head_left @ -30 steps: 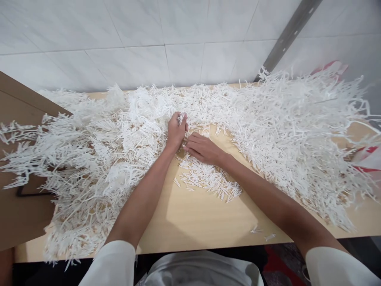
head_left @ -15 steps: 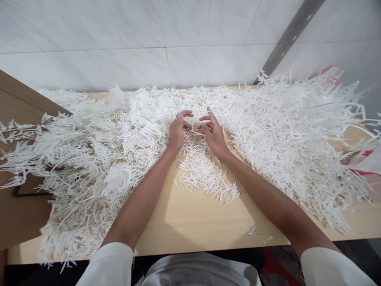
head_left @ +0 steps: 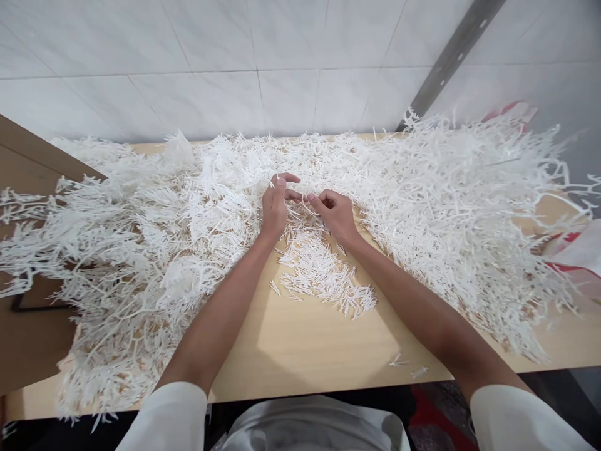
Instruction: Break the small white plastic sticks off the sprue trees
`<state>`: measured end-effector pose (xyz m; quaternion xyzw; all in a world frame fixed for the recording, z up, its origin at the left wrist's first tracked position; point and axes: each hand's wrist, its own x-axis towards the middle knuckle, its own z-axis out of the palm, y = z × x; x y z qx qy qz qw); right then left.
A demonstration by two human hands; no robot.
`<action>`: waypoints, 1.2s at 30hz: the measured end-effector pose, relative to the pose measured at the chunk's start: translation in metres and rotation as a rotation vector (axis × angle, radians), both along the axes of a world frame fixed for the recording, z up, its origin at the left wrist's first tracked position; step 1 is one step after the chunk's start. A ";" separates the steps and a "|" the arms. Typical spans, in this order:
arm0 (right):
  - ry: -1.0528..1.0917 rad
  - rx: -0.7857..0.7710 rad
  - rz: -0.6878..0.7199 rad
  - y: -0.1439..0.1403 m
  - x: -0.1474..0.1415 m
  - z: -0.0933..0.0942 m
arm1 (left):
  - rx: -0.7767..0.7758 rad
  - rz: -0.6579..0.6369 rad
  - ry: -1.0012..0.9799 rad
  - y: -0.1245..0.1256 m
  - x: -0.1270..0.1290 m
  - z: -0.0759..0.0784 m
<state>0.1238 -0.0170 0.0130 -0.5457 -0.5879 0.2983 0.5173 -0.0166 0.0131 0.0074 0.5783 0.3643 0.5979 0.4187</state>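
Both hands have drawn together since a second ago: the right hand [head_left: 334, 216], then flat on the table [head_left: 300, 351], is now raised and curled, meeting the left hand [head_left: 275, 210] at the near edge of the heap [head_left: 446, 207]. Fingertips of both pinch what appears to be a single white sprig [head_left: 300, 196] bridging the two hands; the piece is small and partly hidden, so its exact shape cannot be confirmed. Grip is narrow on each side, thumb against forefinger. Sprigs read as thin moulded plastic: branching stems with many short side pins, matte white, light, springy and likely brittle at the joints. They tangle readily, so one is best taken by the main stem near a fork, not by a pin. Loose pins [head_left: 323, 275], short straight sticks, lie in a small fan on the bare wood just below the hands, with a few strays [head_left: 406, 366] near the front edge. Table surface is smooth pale laminate. Heap spreads wall to wall behind, over a brown board [head_left: 28, 338] at left, under a glossy tiled wall [head_left: 211, 69].
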 end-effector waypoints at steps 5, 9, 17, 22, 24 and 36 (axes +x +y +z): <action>0.057 -0.050 0.020 -0.001 -0.001 0.002 | 0.047 -0.039 0.017 0.000 -0.002 -0.003; -0.023 -0.007 0.146 -0.001 -0.004 0.001 | 0.042 -0.025 0.028 -0.002 -0.001 -0.003; 0.079 0.035 0.102 0.006 0.000 -0.010 | 0.144 0.235 0.077 -0.002 -0.002 0.002; 0.072 0.066 0.035 0.002 0.002 -0.007 | 0.094 0.331 0.046 -0.012 0.001 0.007; 0.003 0.072 0.018 0.000 0.002 -0.004 | 0.025 0.303 0.005 -0.012 0.005 0.010; 0.037 0.064 0.148 -0.003 -0.002 0.001 | -0.034 -0.113 0.236 -0.007 0.004 0.048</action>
